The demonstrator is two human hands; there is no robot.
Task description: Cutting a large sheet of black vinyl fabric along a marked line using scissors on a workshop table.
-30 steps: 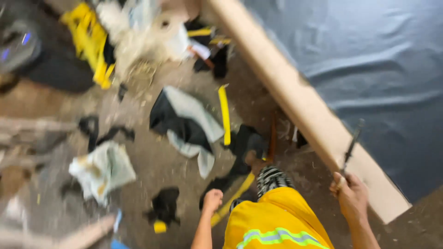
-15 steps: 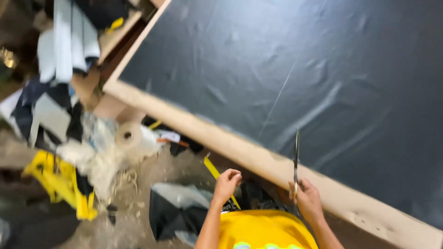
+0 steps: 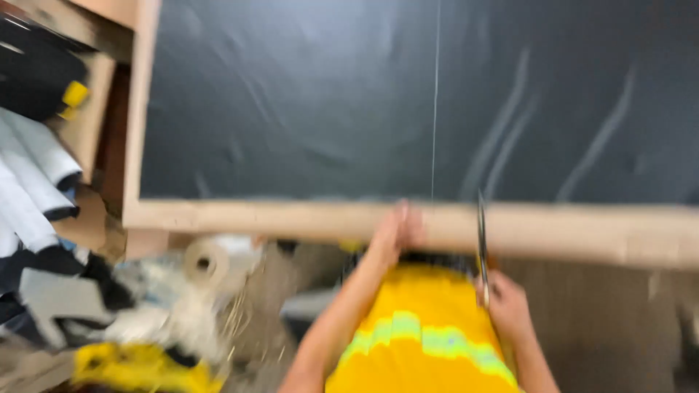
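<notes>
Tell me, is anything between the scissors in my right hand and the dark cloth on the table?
Nothing visible. The scissors in the right hand point up across the bare wooden table edge towards the dark cloth. The left hand rests on that edge, off to the side.

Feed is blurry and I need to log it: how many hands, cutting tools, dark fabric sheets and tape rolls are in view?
Hands: 2, left hand on the wooden table edge, right hand gripping the tool
Scissors: 1
Dark fabric sheet: 1
Tape roll: 1
Total: 5
</notes>
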